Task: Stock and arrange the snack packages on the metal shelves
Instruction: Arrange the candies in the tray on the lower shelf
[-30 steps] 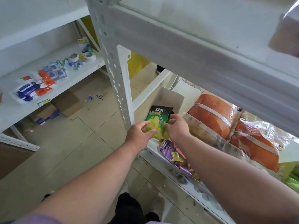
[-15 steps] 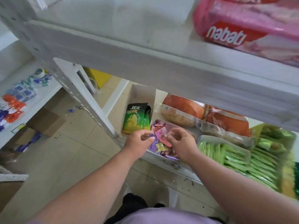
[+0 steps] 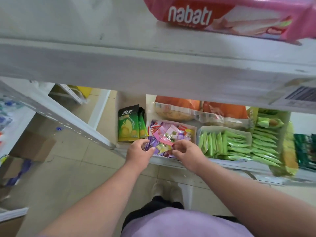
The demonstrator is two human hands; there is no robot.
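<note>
Hands off green bag (image 3: 128, 125) — into candy tray (image 3: 194, 130).

candy box (image 3: 192, 130) on lower shelf (image 3: 222, 165); chip bags (image 3: 128, 125) left, sachet tray (image 3: 246, 134) right, wafer pack (image 3: 230, 17) on shelf above.

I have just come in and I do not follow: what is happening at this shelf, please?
A person is arranging snacks on the lower shelf. Both hands are at the front of the candy box: the left hand touches a purple packet, and the right hand is curled beside it. Whether either grips anything is unclear. Green chip bags stand left of the box, and a tray of green packets lies on its right.
</note>
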